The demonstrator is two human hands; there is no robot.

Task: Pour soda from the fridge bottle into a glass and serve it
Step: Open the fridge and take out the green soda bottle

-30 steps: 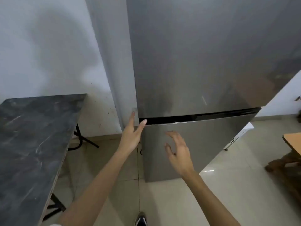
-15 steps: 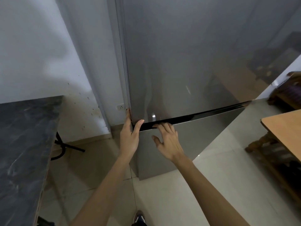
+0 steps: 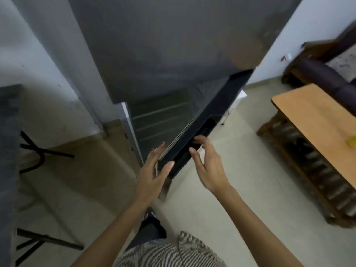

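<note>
Your left hand (image 3: 154, 171) pinched the grey steel fridge door (image 3: 221, 105) at its corner; your right hand (image 3: 209, 166) hooked curled fingers over its top. A slip could let it swing shut.

A: What's on the right?
B: A wooden table (image 3: 316, 120) on pale floor tiles (image 3: 244, 191), a dark sofa (image 3: 317, 69) behind it.
A: And left?
B: White wall (image 3: 28, 54), a grey-topped table (image 3: 7, 151) with black legs (image 3: 46, 151) — dim light.

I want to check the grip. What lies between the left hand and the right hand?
The head view shows the dark top edge of the lower fridge door between the left hand and the right hand; both hold it.
</note>
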